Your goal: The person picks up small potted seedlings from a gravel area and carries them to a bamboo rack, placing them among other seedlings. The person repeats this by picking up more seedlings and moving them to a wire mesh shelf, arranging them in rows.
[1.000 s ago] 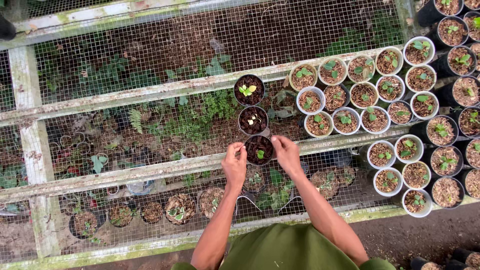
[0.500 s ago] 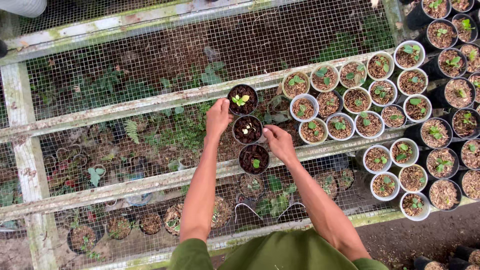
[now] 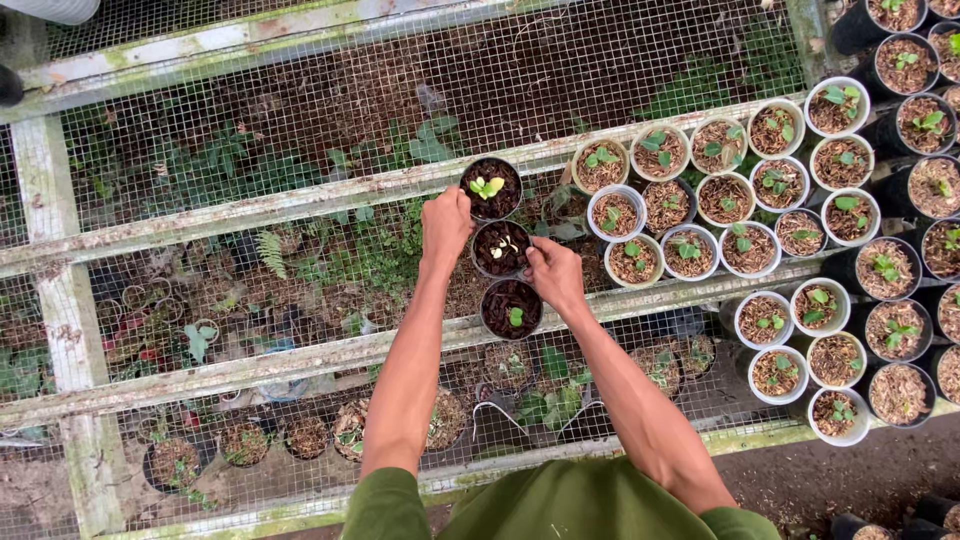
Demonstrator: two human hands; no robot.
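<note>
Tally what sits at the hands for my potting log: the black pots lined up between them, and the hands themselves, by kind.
black pots in the line: 3
hands, the left hand and the right hand: 2
Total: 5

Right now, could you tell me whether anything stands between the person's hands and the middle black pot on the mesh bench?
Nothing visible does. The left hand and right hand already touch the middle black pot on either side, between the far black pot and near black pot.
</note>
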